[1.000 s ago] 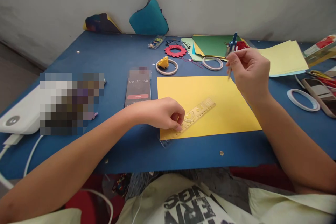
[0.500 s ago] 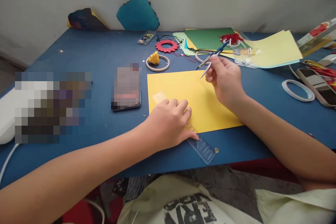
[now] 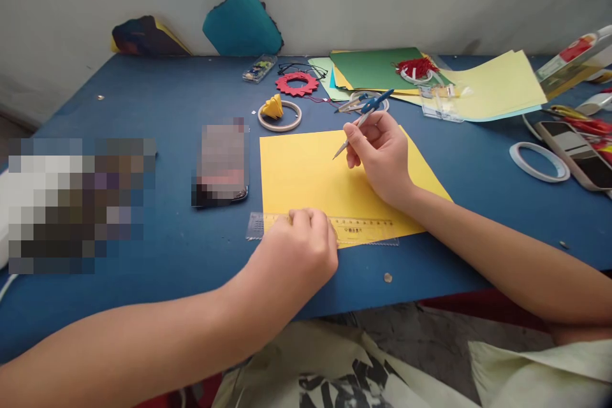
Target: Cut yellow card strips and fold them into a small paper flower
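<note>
Left hand [image 3: 303, 248] is down on a clear ruler [image 3: 368, 228], fingers bent and bunched, covering its middle; fingertips are hidden, so I can't tell whether it pinches the ruler or only rests on it. Ruler lies crosswise along the near part of a yellow sheet [image 3: 306, 169], one end poking past the sheet onto the blue desk [image 3: 167, 95]. Right hand [image 3: 382, 153] is closed on a compass [image 3: 377, 102], thumb and fingers together around it, legs spread: one silver leg slants down over the sheet, contact unclear, the other points out over the desk beyond. Just past the sheet's far edge, a tape roll [image 3: 282, 128] with a folded yellow paper [image 3: 272, 107] on it; behind that, a red paper ring [image 3: 282, 85] and glasses [image 3: 301, 67]. Phone [image 3: 224, 153], partly pixelated, sits beside the sheet on the left hand's side. Green sheet [image 3: 377, 70] at the back, red tassel [image 3: 415, 67] on it. Over on the right hand's side, a white ring [image 3: 535, 171] near a second phone [image 3: 578, 153].
</note>
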Action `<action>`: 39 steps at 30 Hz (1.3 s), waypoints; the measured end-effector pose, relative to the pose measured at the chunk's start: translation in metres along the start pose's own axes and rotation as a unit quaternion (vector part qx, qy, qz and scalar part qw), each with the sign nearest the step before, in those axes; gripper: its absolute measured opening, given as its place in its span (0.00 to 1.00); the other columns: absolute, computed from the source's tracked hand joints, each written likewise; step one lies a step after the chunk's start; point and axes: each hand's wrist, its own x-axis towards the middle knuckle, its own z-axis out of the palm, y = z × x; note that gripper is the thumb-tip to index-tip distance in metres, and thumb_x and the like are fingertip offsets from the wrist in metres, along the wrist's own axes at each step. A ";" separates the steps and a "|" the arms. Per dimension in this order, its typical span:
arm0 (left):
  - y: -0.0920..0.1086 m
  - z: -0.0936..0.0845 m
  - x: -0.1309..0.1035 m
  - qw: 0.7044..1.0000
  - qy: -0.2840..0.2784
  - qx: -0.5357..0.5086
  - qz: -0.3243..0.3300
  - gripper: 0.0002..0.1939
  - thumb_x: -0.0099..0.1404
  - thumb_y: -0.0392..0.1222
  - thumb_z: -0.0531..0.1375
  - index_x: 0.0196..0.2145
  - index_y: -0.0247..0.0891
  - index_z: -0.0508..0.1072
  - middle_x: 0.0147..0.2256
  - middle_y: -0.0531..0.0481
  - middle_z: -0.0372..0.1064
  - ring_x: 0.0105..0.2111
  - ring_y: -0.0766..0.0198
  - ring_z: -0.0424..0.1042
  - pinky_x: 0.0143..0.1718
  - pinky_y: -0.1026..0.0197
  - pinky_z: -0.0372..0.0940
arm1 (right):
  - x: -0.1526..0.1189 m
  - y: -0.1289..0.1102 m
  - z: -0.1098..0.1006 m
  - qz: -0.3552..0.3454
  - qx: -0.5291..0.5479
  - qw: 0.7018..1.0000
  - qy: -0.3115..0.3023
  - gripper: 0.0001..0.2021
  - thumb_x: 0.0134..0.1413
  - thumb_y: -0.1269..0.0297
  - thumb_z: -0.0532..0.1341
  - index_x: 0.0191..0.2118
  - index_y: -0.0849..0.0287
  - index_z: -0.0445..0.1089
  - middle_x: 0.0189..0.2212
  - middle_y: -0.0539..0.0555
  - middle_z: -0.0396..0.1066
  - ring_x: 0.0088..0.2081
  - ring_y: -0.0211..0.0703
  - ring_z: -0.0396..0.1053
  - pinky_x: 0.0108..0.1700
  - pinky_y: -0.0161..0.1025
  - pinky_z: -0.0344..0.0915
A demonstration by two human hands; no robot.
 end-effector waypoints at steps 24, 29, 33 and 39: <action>0.073 0.019 -0.019 0.981 0.126 0.142 -0.046 0.22 0.67 0.45 0.51 0.50 0.28 0.72 0.49 0.36 0.70 0.48 0.46 0.72 0.43 0.52 0.74 | -0.032 -0.007 0.016 0.015 -0.026 0.997 -0.068 0.19 0.55 0.56 0.60 0.24 0.53 0.48 0.21 0.44 0.47 0.15 0.30 0.57 0.13 0.34 0.57; 0.072 0.016 -0.022 0.981 0.136 0.128 -0.042 0.20 0.65 0.39 0.52 0.50 0.25 0.71 0.49 0.35 0.70 0.48 0.45 0.71 0.42 0.52 0.75 | -0.031 -0.008 0.017 0.050 -0.009 0.995 -0.081 0.18 0.54 0.59 0.62 0.24 0.54 0.51 0.19 0.43 0.52 0.14 0.31 0.59 0.11 0.33 0.55; 0.076 0.011 -0.022 0.971 0.130 0.136 -0.147 0.23 0.63 0.42 0.53 0.51 0.22 0.70 0.47 0.31 0.70 0.46 0.42 0.72 0.38 0.48 0.74 | -0.026 -0.004 0.016 0.105 0.020 0.990 -0.091 0.17 0.53 0.60 0.63 0.25 0.54 0.53 0.16 0.44 0.60 0.14 0.32 0.59 0.13 0.32 0.55; 0.083 0.015 -0.021 0.964 0.084 0.152 -0.203 0.31 0.60 0.50 0.55 0.52 0.17 0.67 0.43 0.26 0.71 0.43 0.37 0.72 0.37 0.45 0.74 | -0.025 -0.001 0.013 0.131 0.024 0.986 -0.096 0.16 0.54 0.60 0.63 0.25 0.55 0.54 0.17 0.45 0.62 0.15 0.33 0.58 0.14 0.32 0.55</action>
